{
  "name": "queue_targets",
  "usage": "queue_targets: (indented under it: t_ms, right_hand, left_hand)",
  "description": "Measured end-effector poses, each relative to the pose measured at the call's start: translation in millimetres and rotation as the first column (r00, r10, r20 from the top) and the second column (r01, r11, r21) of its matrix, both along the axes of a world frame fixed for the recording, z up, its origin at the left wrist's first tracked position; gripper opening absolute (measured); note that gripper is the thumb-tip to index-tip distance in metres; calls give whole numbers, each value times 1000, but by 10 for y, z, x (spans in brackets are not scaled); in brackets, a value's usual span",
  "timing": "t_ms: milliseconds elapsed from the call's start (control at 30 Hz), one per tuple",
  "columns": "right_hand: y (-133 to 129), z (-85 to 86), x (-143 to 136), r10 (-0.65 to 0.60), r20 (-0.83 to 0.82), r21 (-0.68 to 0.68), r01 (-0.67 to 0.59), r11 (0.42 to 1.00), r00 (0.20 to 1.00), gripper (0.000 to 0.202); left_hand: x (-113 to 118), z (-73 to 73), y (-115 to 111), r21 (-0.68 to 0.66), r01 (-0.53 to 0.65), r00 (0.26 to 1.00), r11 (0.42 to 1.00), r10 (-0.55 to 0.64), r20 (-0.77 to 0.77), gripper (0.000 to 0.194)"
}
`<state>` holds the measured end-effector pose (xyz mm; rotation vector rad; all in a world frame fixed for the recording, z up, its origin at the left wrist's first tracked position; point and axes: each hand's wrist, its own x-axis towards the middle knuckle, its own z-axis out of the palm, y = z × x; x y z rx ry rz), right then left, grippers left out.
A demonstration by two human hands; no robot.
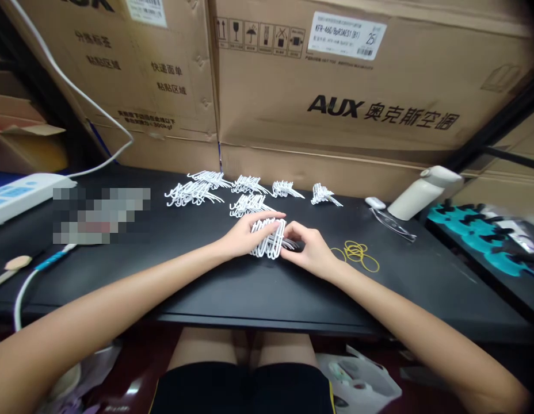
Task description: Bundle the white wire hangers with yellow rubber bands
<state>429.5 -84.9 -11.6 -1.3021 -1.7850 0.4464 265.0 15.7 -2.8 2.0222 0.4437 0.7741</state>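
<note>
Looking over at the black tabletop (232, 293), I see a bunch of white wire hooks (267, 246) near its front edge, left hand (243, 234) gripping it from above, right hand (312, 248) pinching its right end. Yellow rubber bands (357, 249) lie just right, more white bunches (198, 193) behind.

I observe a storeroom-like workspace, indicated by large AUX cartons (271, 103) behind a black table (232, 293), a power strip (27, 196) and dark framing (502, 123).
</note>
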Motion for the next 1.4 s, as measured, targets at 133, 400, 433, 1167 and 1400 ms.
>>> queue_targets:
  t_ms: [133, 400, 433, 1167, 1400]
  right_hand:
    - [0, -19, -6, 76, -130, -104, -89, 991, 989, 10]
    - [63, -49, 34, 20, -429, -275, -152, 949, 903, 20]
    - [69, -43, 42, 4, -472, -303, -167, 938, 881, 22]
    - [85, -13, 51, -113, -623, -369, -163, 915, 774, 46]
    - [87, -7, 62, -3, -562, -292, -195, 936, 827, 42]
  left_hand:
    - [-8, -5, 1, 0, 29, 999, 1000, -29, -24, 39]
    - [-9, 15, -7, 36, -15, 998, 999, 17, -64, 36]
    - [-8, 16, -7, 36, -16, 998, 999, 19, -61, 35]
    - [8, -52, 42, -6, 41, 999, 999, -41, 23, 38]
    - [-32, 0, 28, 71, 45, 994, 996, -38, -101, 43]
